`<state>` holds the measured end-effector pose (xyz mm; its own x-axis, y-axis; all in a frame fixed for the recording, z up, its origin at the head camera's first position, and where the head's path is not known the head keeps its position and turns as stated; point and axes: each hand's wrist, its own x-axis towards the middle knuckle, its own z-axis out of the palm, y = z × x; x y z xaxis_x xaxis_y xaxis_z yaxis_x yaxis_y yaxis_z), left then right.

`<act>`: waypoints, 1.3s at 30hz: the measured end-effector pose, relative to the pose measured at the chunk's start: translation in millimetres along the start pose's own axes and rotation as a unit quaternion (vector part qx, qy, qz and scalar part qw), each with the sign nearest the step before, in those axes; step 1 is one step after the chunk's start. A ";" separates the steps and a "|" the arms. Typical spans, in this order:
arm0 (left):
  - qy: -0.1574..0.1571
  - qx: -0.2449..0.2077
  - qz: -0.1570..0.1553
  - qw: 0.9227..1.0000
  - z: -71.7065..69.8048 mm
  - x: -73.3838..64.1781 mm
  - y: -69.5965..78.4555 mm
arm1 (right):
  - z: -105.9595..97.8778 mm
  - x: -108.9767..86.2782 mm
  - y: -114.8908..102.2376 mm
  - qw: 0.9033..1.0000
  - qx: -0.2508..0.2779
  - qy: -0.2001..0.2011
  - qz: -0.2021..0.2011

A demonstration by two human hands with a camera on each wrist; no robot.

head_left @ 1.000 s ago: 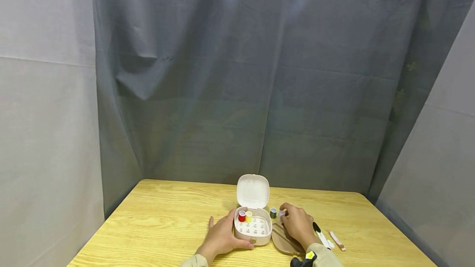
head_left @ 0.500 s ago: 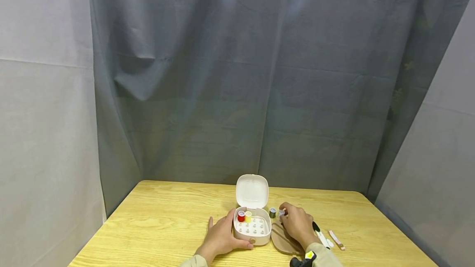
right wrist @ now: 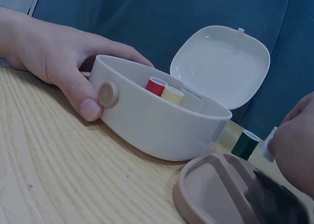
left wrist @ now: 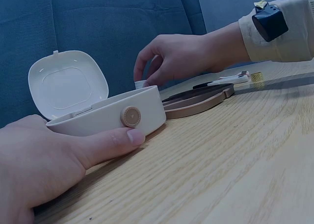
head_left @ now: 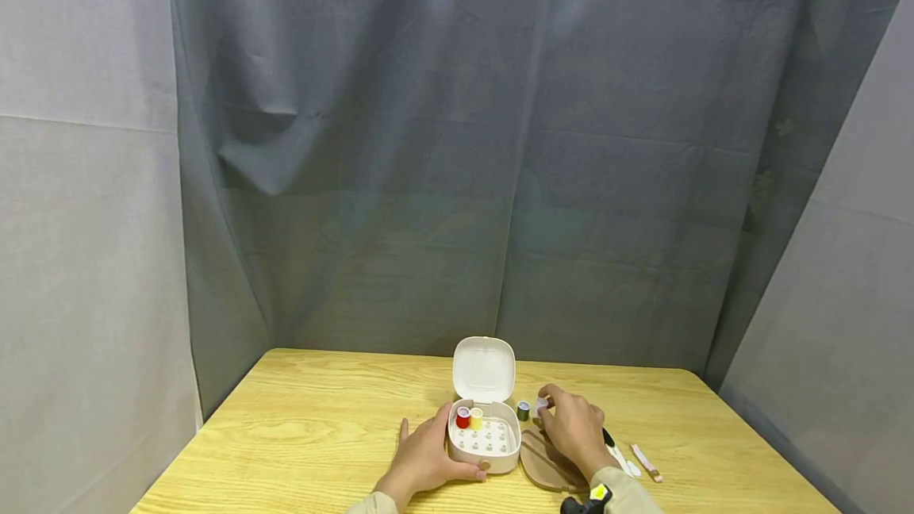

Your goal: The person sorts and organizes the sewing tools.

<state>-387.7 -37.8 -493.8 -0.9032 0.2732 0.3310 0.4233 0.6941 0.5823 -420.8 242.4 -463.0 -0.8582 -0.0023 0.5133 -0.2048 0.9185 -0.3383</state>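
Observation:
My left hand grips the left side of a white sewing box, thumb on its front beside the round tan button. The box's lid stands raised at the back. A red thread spool and a pale yellow one sit side by side in its back left, on a base with rows of small pegs. Right of the box, my right hand pinches a white thread spool between thumb and fingers. A dark green spool stands upright between that spool and the box.
A brown divided tray lies against the box's right side, partly under my right hand. Farther right are a black-and-white tool and a small pinkish strip. A grey curtain hangs behind the wooden table.
My right hand and the white spool have risen slightly. My left hand keeps its grip on the box, and the other spools stay in place.

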 end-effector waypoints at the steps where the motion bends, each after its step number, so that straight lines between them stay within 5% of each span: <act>1: 0.000 -0.002 0.001 1.000 -0.4 -0.2 0.1 | 0.0 0.5 -0.5 1.000 0.000 0.003 -0.003; 39: 0.003 0.003 0.004 1.000 2.0 0.4 -2.2 | -4.0 1.9 -39.9 0.997 0.040 0.034 -0.052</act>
<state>-389.1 -37.9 -496.5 -0.8998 0.2745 0.3392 0.4293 0.6964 0.5751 -412.3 207.4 -445.4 -0.7973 -0.0672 0.5998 -0.3308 0.8799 -0.3411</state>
